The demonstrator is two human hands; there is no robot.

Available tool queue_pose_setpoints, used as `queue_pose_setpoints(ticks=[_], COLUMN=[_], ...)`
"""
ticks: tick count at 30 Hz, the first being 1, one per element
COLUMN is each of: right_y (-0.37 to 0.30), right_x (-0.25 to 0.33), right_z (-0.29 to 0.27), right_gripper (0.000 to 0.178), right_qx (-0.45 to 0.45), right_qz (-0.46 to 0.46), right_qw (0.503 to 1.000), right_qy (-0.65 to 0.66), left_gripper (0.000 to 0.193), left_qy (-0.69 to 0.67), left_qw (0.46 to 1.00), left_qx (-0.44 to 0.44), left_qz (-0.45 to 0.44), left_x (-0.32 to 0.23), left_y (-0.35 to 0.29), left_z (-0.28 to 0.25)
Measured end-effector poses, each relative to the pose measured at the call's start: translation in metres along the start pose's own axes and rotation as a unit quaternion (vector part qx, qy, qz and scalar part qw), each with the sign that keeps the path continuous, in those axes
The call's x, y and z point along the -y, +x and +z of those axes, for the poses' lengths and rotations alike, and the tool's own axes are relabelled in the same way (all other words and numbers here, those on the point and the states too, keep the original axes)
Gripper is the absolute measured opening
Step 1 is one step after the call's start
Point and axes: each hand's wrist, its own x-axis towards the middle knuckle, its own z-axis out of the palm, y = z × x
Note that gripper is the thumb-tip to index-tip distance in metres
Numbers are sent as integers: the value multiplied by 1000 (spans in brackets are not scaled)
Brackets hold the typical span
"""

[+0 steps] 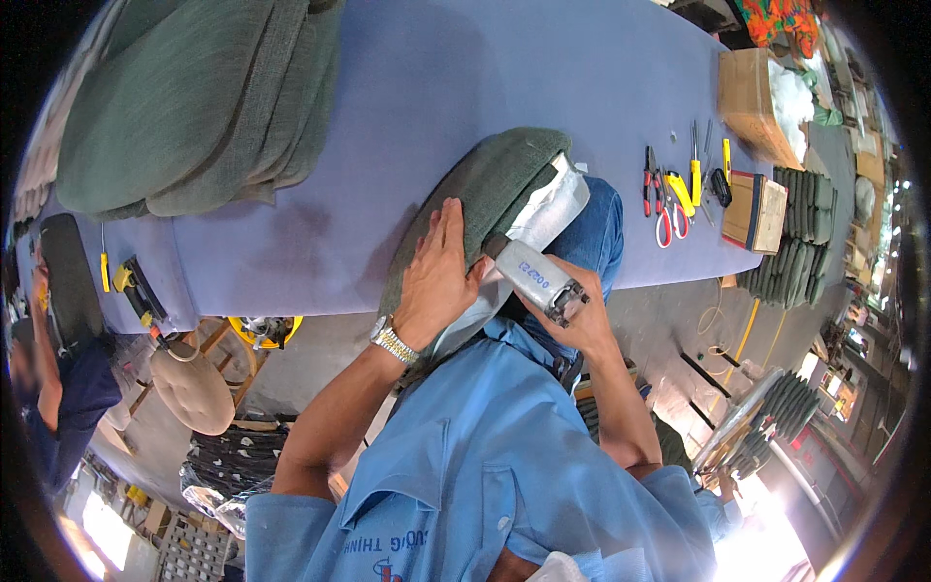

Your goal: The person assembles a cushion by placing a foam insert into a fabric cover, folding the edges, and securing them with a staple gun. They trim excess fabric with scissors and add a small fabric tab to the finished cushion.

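Observation:
A dark green upholstered seat cushion (477,177) rests tilted at the table's near edge, against my lap. Its pale underside lining (550,206) faces right. My left hand (438,276) lies on the fabric with fingers stretched out and the thumb toward the cushion's edge. In my right hand (580,315) is a grey metal staple gun (535,276), its dark nose close to the cushion's edge by my left thumb. Whether the nose touches the fabric I cannot tell. The fingers round the tool's handle are partly hidden behind its body.
A blue-covered table (417,68) spans the front. Dark green covered cushions (184,107) are stacked at its left. On the right lie red-handled scissors (671,219), pliers (650,182), a yellow cutter (680,194) and a cardboard box (754,102). Another person (58,407) works at far left.

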Motion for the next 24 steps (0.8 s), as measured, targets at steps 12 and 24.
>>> queue_pose_setpoints(ticks=[12,24], right_y=[-11,-7], right_x=[-20,7], right_z=[14,5], right_gripper=[34,32], right_qx=[-26,20], right_qz=[-13,-13], right_qw=[1000,1000], right_qy=[8,19], left_gripper=[91,94], left_qy=[22,9], left_qw=[1000,1000], left_qx=[-10,-12], left_qz=[3,19], left_x=[-4,2], left_y=[2,-3], left_z=[3,1])
